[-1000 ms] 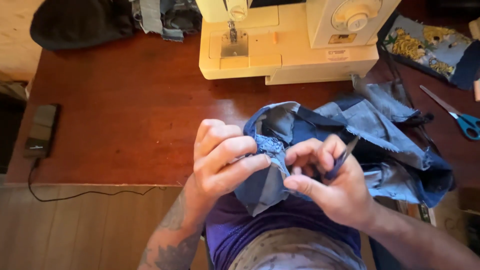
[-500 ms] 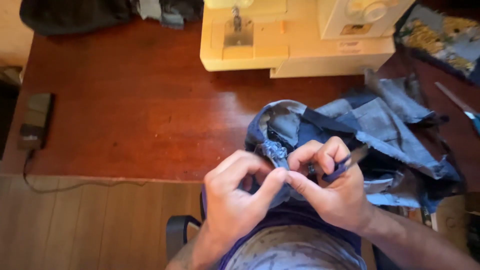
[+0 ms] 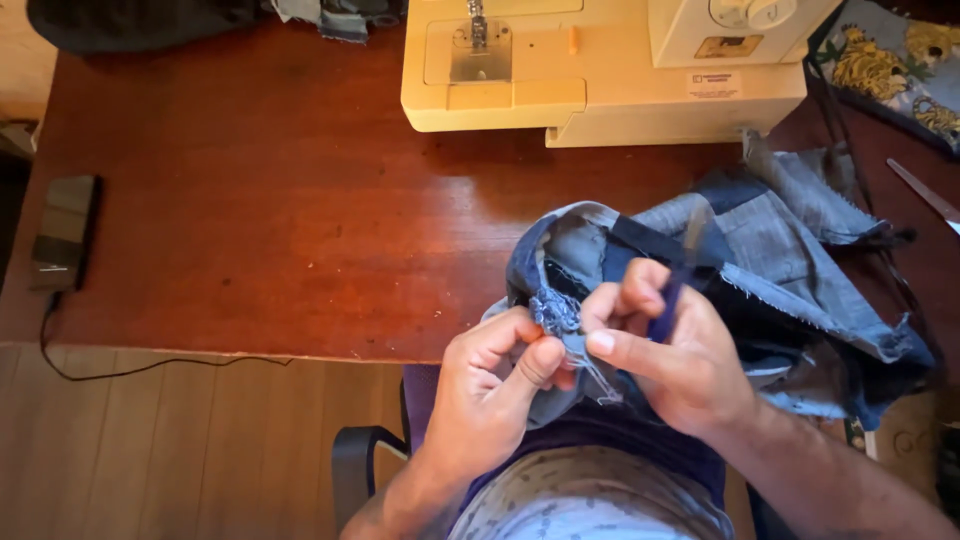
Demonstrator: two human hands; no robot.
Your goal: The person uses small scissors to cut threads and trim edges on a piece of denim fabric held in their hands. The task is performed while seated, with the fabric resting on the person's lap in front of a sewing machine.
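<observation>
Seen from above, at the near edge of a red-brown wooden table (image 3: 250,230): patchwork denim piece (image 3: 760,250) bunched over the lap, trailing away to the right. Left hand (image 3: 490,400) closed, thumb and forefinger pinching a frayed seam edge (image 3: 555,312). Right hand (image 3: 670,360) closed around a slim dark-blue tool (image 3: 668,310), possibly a seam ripper, long axis near upright, working tip hidden. Seam between both hands, touching each, the left nearer. Behind, a cream sewing machine (image 3: 600,70); far left, a dark foot pedal (image 3: 62,230) and cord.
</observation>
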